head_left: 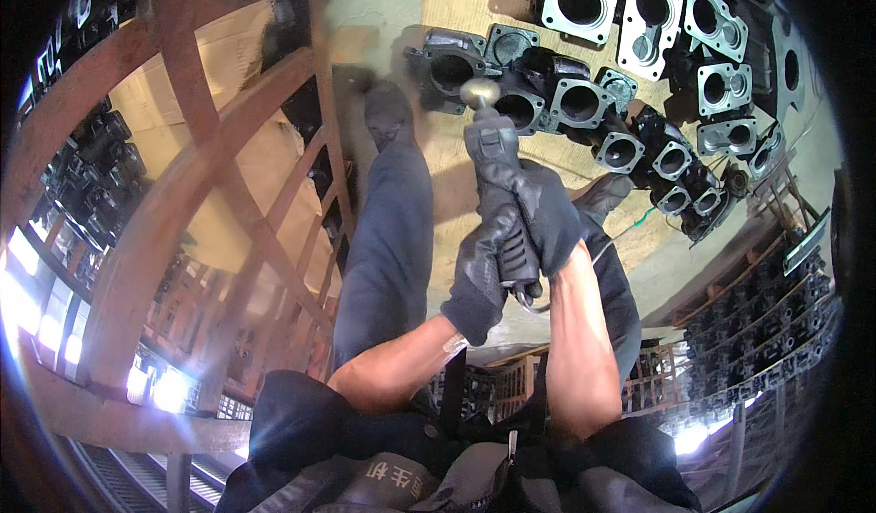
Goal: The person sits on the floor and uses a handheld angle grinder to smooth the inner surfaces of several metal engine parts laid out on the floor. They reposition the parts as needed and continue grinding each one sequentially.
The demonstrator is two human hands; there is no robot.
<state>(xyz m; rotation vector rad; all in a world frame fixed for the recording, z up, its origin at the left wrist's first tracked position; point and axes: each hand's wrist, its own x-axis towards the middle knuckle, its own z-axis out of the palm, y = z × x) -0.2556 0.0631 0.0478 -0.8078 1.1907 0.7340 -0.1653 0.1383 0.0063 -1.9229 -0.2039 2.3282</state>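
Note:
A dark handheld die grinder [491,135] with a cord at its rear points away from me, a rounded brass-coloured head [480,93] at its tip. Both my hands wear black gloves. My left hand [478,262] is closed round the rear of the body. Further forward, on the right side, my right hand [547,214] grips the same tool. The head shows in front of a dark metal casting [451,72] and beside another casting's round opening [518,112]; whether it touches either cannot be told.
Several castings with bright machined flanges [580,2] lie on a cardboard sheet [456,2] ahead and to the right. A brown metal rack frame [228,162] rises close on my left. Stacked dark parts [757,331] stand at the right. A thin green wire [643,218] lies near my right foot.

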